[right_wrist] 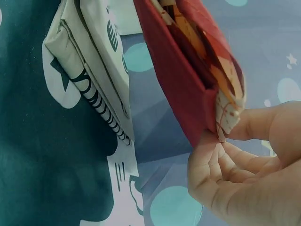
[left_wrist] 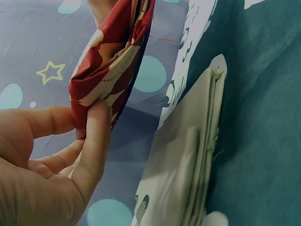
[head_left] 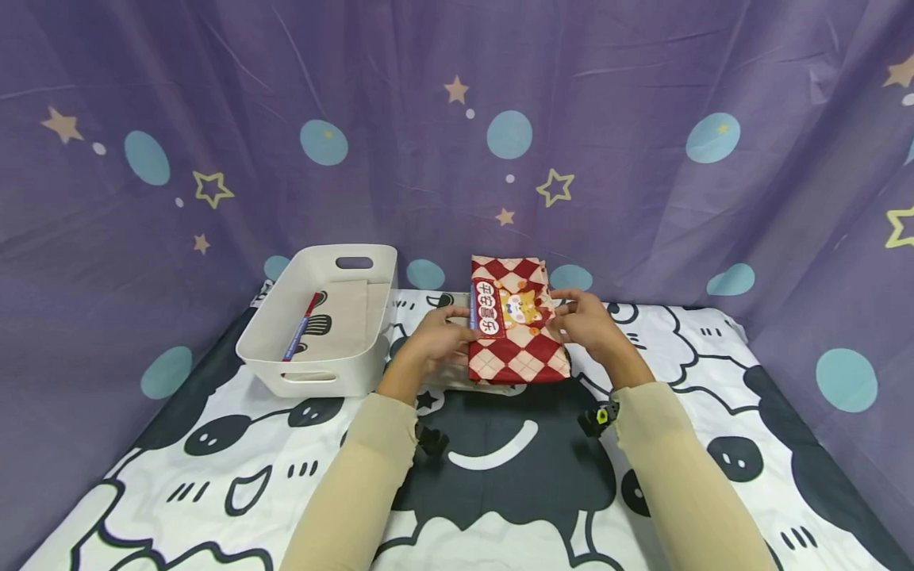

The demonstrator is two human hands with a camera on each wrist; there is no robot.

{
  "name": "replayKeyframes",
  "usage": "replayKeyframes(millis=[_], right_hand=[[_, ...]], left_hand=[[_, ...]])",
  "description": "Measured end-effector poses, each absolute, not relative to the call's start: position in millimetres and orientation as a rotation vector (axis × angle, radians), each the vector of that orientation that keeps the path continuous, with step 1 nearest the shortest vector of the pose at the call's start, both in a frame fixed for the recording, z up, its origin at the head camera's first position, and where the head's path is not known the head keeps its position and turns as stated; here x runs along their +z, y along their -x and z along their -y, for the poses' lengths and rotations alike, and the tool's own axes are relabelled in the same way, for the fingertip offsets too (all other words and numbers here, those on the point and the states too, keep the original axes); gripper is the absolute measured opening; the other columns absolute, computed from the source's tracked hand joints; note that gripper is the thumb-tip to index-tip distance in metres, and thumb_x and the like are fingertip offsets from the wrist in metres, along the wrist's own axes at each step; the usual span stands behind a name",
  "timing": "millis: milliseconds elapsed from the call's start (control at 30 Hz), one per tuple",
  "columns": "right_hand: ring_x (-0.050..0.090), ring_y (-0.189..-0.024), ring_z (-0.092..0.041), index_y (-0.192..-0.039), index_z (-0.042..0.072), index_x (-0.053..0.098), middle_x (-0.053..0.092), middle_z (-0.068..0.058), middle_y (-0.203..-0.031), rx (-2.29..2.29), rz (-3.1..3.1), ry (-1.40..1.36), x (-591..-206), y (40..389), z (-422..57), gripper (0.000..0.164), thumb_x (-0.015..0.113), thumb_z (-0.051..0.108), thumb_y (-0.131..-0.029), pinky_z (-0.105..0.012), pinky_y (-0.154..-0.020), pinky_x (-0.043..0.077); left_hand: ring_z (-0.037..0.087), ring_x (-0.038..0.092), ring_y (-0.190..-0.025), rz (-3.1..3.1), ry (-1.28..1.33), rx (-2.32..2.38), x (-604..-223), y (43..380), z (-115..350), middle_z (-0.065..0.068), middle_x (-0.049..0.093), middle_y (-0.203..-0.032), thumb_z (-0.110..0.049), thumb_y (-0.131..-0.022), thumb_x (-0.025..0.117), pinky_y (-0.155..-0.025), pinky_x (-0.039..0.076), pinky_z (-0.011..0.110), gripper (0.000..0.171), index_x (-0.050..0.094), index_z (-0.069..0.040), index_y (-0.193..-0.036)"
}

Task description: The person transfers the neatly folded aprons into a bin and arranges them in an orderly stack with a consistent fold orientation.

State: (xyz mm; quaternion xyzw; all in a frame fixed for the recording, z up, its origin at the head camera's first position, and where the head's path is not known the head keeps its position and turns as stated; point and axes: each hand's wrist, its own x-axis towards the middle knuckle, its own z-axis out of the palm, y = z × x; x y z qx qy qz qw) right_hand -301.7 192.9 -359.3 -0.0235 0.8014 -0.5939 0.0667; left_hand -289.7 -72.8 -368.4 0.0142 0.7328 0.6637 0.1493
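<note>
Both hands hold a folded red-and-cream diamond-patterned cloth [head_left: 528, 349] with a cartoon animal and a lettered panel on its upper face. My left hand [head_left: 437, 337] pinches its left side between thumb and fingers. On the opposite side, my right hand [head_left: 587, 321] pinches the other edge. The wrist views show the cloth's layered folds [left_wrist: 113, 61] raised above a folded beige cloth [right_wrist: 89, 66] with dark prints, which lies on the table. In the head view the red cloth hides most of that beige one.
Left of the hands stands a white basket [head_left: 357, 369] with handle slots. Inside it lie another folded beige cloth [head_left: 346, 313] and a narrow red-and-blue strip [head_left: 300, 329]. A black-and-white cartoon cover [head_left: 500, 492] spreads over the table, and a purple curtain [head_left: 428, 159] hangs behind.
</note>
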Motion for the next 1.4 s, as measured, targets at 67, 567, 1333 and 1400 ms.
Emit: replayKeyframes(millis=[67, 567, 1333, 1400], right_hand=[[0.058, -0.09, -0.022, -0.15, 0.002, 0.042, 0.051, -0.015, -0.11, -1.802, -2.418, 0.084, -356, 302, -189, 0.06, 0.059, -0.007, -0.093, -0.028, -0.073, 0.059], [0.057, -0.097, -0.025, -0.148, 0.001, 0.045, 0.056, -0.019, -0.112, -1.782, -2.523, 0.216, -331, 303, -160, 0.059, 0.062, -0.007, -0.093, -0.026, -0.067, 0.056], [0.062, -0.098, -0.026, -0.144, 0.004, 0.05, 0.06, -0.017, -0.11, -1.925, -2.459, 0.335, -309, 302, -90, 0.055, 0.062, -0.009, -0.092, -0.029, -0.069, 0.058], [0.062, -0.097, -0.027, -0.144, 0.003, 0.05, 0.059, -0.017, -0.109, -1.949, -2.441, 0.336, -307, 301, -84, 0.054, 0.061, -0.01, -0.092, -0.03, -0.068, 0.059]], left_hand=[[0.025, 0.072, -0.084, -2.11, -0.033, 1.909, -364, 289, 76, 0.024, 0.069, -0.113, -0.002, -0.093, 0.068, -0.064, 0.062, 0.035, 0.053, 0.05, -0.005, -0.143], [0.024, 0.07, -0.082, -2.211, -0.083, 1.884, -331, 283, 104, 0.023, 0.066, -0.117, -0.003, -0.094, 0.066, -0.063, 0.061, 0.034, 0.058, 0.045, -0.005, -0.148], [0.024, 0.068, -0.088, -2.393, -0.05, 1.792, -303, 271, 168, 0.024, 0.062, -0.125, -0.006, -0.097, 0.065, -0.069, 0.062, 0.035, 0.057, 0.043, -0.005, -0.15], [0.024, 0.069, -0.089, -2.395, -0.049, 1.795, -302, 270, 174, 0.025, 0.061, -0.126, -0.007, -0.097, 0.065, -0.07, 0.062, 0.036, 0.058, 0.043, -0.006, -0.151]])
